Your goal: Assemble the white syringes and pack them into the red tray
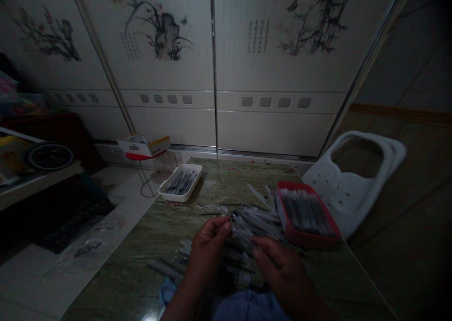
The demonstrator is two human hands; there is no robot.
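Note:
My left hand (211, 238) is closed in a pinch over the middle of the table, with something small and dark at its fingertips that I cannot make out. Facing it, my right hand (278, 264) pinches the near end of a slim clear pen barrel (243, 238), which slants toward the left fingertips. Just beyond both hands lies a loose pile of clear pen parts (259, 220). More slim pen pieces (229, 255) lie beneath and between my wrists, partly hidden. The dim light blurs small details.
A red basket (310, 241) packed with clear pens stands at the right of the table (155, 236). A white tray (181, 197) of dark slim pieces sits at the far left. Beyond are a white plastic chair (335, 189), an open box (141, 148) on a stool, and sliding doors.

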